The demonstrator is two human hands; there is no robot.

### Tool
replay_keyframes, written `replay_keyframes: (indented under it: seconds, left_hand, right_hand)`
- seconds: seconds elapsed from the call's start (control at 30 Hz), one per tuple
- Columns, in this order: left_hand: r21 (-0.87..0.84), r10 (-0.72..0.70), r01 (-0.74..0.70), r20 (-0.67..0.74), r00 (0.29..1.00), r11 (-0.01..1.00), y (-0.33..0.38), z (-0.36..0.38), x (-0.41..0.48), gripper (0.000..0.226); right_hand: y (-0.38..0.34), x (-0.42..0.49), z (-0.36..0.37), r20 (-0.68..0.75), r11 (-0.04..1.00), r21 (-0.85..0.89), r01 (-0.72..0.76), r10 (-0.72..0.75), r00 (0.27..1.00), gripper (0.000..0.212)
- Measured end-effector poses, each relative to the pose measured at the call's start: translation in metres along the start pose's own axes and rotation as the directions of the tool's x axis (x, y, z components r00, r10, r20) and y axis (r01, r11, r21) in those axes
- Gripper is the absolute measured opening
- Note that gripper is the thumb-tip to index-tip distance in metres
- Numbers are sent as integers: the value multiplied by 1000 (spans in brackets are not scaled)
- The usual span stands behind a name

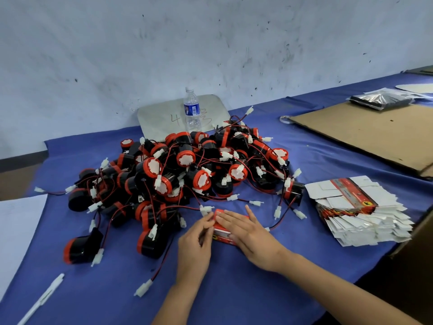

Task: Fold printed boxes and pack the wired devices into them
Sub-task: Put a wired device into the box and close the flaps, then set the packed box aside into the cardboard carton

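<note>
Nearest, on the blue cloth (234, 289), a white pen (44, 299) lies well to the left of and behind both sets of fingers. Just ahead, the left hand (194, 247) has its fingers (207, 222) bent and close together, gripping the left end of the printed box (221, 239). The right hand (250, 233) lies flat on the box's top, its fingers straight and slightly spread, tips at the far edge. The box rests on the cloth under that palm, touching both hands. Just beyond the fingertips begins the heap of wired devices (187, 170), black and red with white plugs. Well to the right of the right fingers sits a stack of flat boxes (356, 207). Farther off past the heap stands a water bottle (192, 109) before a metal tray (159, 116); far right lies a cardboard sheet (365, 134).
</note>
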State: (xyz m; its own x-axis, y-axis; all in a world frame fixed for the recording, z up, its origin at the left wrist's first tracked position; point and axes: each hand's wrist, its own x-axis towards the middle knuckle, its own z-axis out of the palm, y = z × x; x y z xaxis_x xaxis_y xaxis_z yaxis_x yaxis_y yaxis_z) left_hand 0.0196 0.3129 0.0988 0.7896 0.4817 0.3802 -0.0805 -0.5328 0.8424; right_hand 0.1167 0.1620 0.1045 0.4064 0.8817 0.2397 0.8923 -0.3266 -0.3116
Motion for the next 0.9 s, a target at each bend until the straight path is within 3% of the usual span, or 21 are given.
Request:
replay_keyframes:
  seconds: [0.3,0.5,0.6,0.7,0.8,0.9]
  left_hand:
    - [77,13,-13,1,1000,997,-3,1,-1,28]
    - [145,9,-12,27,1000,989,-7,4,-5,36]
    - [189,24,-46,118,993,981,-7,5,-7,59]
    - [182,99,-137,204,974,974,-9,3,-6,79]
    - [172,121,-167,249,961,971,-12,2,-4,83]
    - [80,83,-100,199,977,992,-12,1,-3,69]
  right_hand:
    - [0,-1,1,57,992,-121,-18,25,998,52]
    - [3,-3,-2,113,979,-204,-18,42,993,66]
    - [0,-1,-6,117,995,-90,-32,42,992,63]
    - [-5,-1,-13,-83,985,158,-74,88,993,49]
    - [-10,-1,-22,-169,817,552,-168,308,936,29]
    - [-16,-3,-24,-111,688,708,-163,336,935,31]
